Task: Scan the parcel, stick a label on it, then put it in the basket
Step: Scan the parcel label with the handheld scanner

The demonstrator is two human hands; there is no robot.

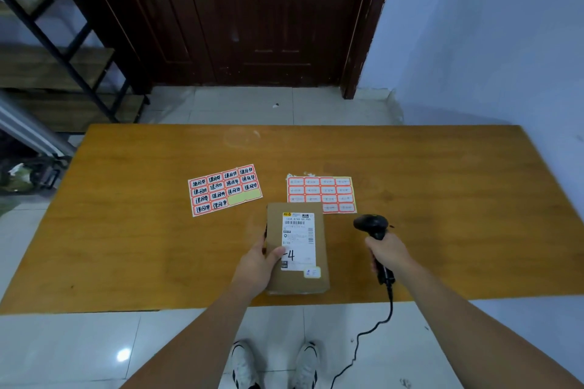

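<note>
A brown cardboard parcel [317,281] with a white shipping label and a small sticker at its lower right lies near the table's front edge. My left hand [257,265] grips its left side, thumb on the shipping label. My right hand [387,253] holds a black corded barcode scanner [373,226] upright just right of the parcel, its head level with the parcel's top. Two sheets of red-bordered labels lie beyond: one with handwritten characters [224,189] at the left, one nearly blank [320,194] partly behind the parcel. No basket is in view.
The wooden table [442,199] stretches wide to both sides. The scanner's cable [379,325] hangs off the front edge to the tiled floor by my shoes. A dark door stands beyond the table, black shelving at the far left, a pale wall at the right.
</note>
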